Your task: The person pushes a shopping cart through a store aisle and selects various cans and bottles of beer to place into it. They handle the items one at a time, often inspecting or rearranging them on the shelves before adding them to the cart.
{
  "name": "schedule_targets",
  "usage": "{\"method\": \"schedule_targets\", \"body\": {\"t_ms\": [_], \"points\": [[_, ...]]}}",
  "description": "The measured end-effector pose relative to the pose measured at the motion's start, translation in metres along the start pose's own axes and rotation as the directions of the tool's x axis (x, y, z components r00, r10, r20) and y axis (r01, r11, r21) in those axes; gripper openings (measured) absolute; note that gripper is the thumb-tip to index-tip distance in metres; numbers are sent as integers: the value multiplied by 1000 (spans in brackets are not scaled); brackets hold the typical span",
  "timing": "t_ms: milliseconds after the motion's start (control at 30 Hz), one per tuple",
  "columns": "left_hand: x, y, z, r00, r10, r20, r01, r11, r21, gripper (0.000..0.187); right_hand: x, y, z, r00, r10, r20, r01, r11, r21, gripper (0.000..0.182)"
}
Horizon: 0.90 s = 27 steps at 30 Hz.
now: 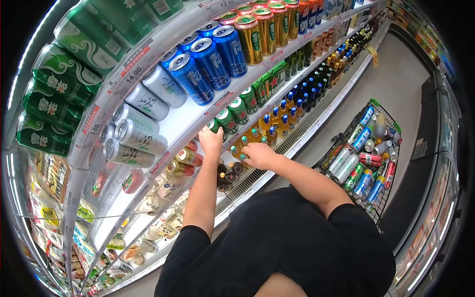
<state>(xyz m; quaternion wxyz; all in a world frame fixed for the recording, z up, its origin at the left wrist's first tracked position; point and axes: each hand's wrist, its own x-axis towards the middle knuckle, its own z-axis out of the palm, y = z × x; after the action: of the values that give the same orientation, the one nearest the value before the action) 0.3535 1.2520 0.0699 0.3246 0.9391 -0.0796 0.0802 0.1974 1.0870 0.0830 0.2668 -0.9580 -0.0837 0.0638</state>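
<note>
You face a chilled supermarket shelf [188,119]. Your left hand [212,141] clasps a green can [216,126] at its 12 o'clock; your right hand [258,154] closes on yellow bottles [252,136]. A basket [368,148] sits at 3 o'clock.

Both hands reach into one shelf [232,141] of the open cooler. The left hand [212,140] rests at a can [215,126] near the shelf's front edge; the right hand [258,154] lies just beside it on bottles [255,136]. A cart [368,153] of cans stands in the aisle to the right.
</note>
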Motion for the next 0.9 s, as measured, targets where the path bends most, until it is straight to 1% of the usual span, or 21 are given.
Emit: {"method": "schedule_targets", "body": {"t_ms": [133,167,267,300,333,367,400,433,467,500,533,567,600,667,700,733,767,800,833,867,900], "points": [[2,-12,14,997,26,-69,-28,999,-34,84,1,-8,3,999,10,44,-11,1000,8,34],[4,-17,17,993,38,-109,-44,998,-53,83,1,-7,8,999,18,48,-18,1000,4,35],[-7,-23,22,981,83,-173,-109,984,-141,80,-7,0,19,999,39,38,-39,999,8,36],[-14,-18,15,977,110,-183,-144,972,-186,79,-9,0,20,996,74,57,-76,997,31,35],[-19,-16,13,968,142,-205,-181,965,-187,77,-14,-1,19,995,86,48,-89,994,67,33],[-25,-15,11,959,170,-228,-215,958,-188,76,-18,-1,22,993,111,29,-112,993,46,31],[-32,-9,6,948,207,-243,-253,951,-178,76,-22,1,28,992,120,-46,-115,988,99,26],[-42,-3,0,935,235,-265,-283,945,-161,76,-26,5,33,992,91,-88,-81,991,109,26],[-53,2,-5,936,242,-257,-291,941,-172,77,-34,-1,18,991,129,28,-131,988,82,34],[-59,8,-12,933,248,-261,-299,938,-178,77,-46,-2,18,989,149,-25,-145,982,121,35],[-71,21,-23,959,209,-192,-244,952,-183,81,-54,-1,17,983,165,-82,-151,976,155,37],[-82,30,-25,955,255,-151,-282,939,-198,81,-63,-1,15,974,179,-138,-152,971,187,39],[-92,36,-27,948,299,-111,-316,925,-212,81,-73,-3,8,965,238,-112,-208,951,227,51],[-113,58,-26,931,365,-3,-353,897,-264,82,-97,-1,1,936,290,-197,-224,927,301,57],[-123,72,-23,912,407,54,-358,852,-382,82,-111,1,-4,918,317,-239,-229,914,334,60],[-133,87,-19,876,466,121,-375,819,-434,83,-124,4,-10,913,331,-240,-237,906,350,73],[-143,104,-15,832,524,184,-386,784,-487,83,-137,6,-12,867,369,-335,-242,899,364,77],[-153,126,-12,780,588,214,-432,754,-495,83,-151,7,-14,808,405,-428,-248,892,377,80],[-167,152,-9,775,568,277,-365,760,-538,84,-168,4,-25,737,439,-514,-255,885,390,84],[-177,173,-3,745,572,343,-280,735,-618,84,-186,8,-41,752,563,-343,-355,784,510,91],[-187,194,3,709,576,407,-183,708,-682,84,-204,11,-41,659,559,-503,-294,807,512,88]]}}
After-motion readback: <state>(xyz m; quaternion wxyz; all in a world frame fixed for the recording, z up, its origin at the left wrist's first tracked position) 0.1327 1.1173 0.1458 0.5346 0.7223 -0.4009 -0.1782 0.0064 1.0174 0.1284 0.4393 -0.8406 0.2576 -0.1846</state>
